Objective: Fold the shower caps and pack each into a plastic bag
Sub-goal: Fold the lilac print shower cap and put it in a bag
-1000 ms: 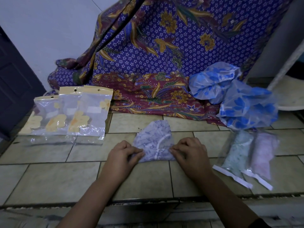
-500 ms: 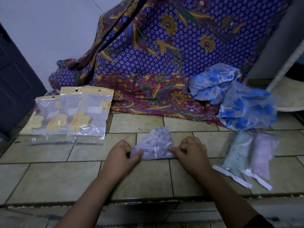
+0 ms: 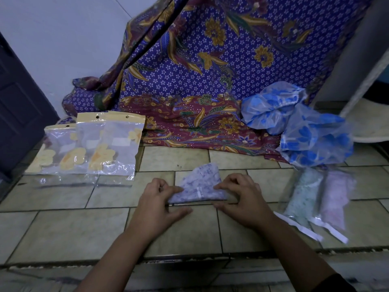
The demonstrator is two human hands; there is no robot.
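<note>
A pale lilac printed shower cap (image 3: 200, 184), folded into a small wedge, lies on the tiled floor in front of me. My left hand (image 3: 160, 202) pinches its left edge, fingers curled. My right hand (image 3: 242, 199) pinches its right edge the same way. Two unfolded blue flowered shower caps (image 3: 299, 127) sit heaped at the back right. Empty plastic bags (image 3: 92, 148) with yellow headers and flower prints lie overlapped at the left. Two packed bags lie at the right, one holding a green cap (image 3: 301, 197), one a pink cap (image 3: 336, 199).
A purple and maroon batik cloth (image 3: 210, 70) hangs down the back wall and spreads onto the tiled floor (image 3: 63, 228). A dark door (image 3: 19, 114) stands at the far left. A white curved object (image 3: 370, 123) sits at the far right.
The cap's far end has been folded toward me, so the cap is shorter and more compact. Both hands stayed at its side edges and shifted slightly nearer.
</note>
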